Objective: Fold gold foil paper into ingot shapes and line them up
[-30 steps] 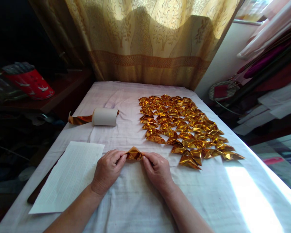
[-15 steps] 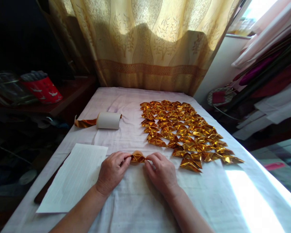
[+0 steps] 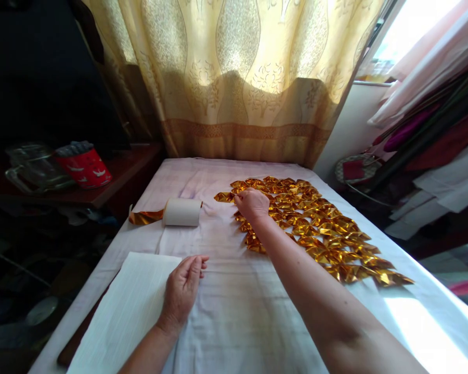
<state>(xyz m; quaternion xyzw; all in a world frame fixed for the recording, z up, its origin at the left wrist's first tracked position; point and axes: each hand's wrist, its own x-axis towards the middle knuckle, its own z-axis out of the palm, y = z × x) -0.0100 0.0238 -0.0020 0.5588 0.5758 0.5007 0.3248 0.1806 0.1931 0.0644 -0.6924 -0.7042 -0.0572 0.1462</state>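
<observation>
My right hand (image 3: 252, 203) reaches far across the white cloth (image 3: 234, 306) and pinches a folded gold foil piece (image 3: 223, 197) at the far left corner of the spread of several folded gold pieces (image 3: 327, 231). The piece rests at the spread's edge. My left hand (image 3: 182, 291) lies near me on the cloth, fingers loosely curled, holding nothing, its side touching the stack of white sheets (image 3: 125, 317).
A white roll with a gold foil strip (image 3: 179, 212) lies at the left of the cloth. A dark shelf holds a red tin (image 3: 85, 166) and a glass jug (image 3: 35, 169). A gold curtain (image 3: 234, 78) hangs behind; clothes hang on the right.
My right hand carried the folded gold piece from in front of me to the far left corner of the spread. My left hand let go and stayed near the sheets. The view tilted up.
</observation>
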